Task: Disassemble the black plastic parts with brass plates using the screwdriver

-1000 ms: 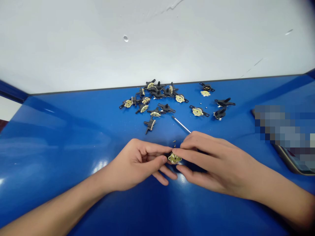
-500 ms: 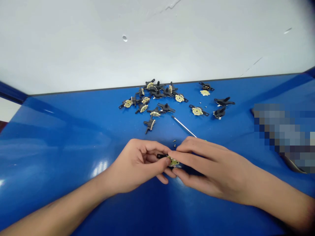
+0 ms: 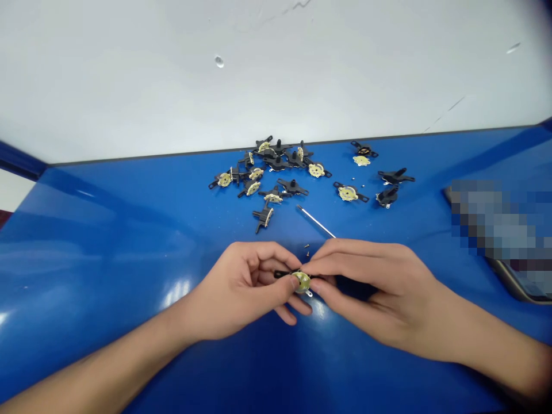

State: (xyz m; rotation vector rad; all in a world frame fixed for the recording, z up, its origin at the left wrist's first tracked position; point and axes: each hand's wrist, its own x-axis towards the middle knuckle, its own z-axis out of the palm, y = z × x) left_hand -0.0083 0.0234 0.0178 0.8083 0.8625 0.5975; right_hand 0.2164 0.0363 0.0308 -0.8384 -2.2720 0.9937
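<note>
Nearest, you grip the small round component [image 3: 304, 280] between both hands, low in the middle of the scene. Your left hand [image 3: 245, 287] pinches it from the left, thumb over the face of its yellowish plate; your right hand [image 3: 379, 287] closes thumb and finger on its right edge. A black tab [image 3: 282, 274] sticks out to the left, a metal terminal on the near side.

You seem to be at the step of turning or lining up the plate on its black body. The next move calls for a steady left pinch and small right fingertip adjustments.

Just beyond the component, two tiny screws [image 3: 307, 253] lie on the worktop [image 3: 107, 241]. A metal shaft [image 3: 317, 221] runs beneath your right hand; you can't tell whether its hidden end is held. Farther off lie more components [image 3: 347, 193].
</note>
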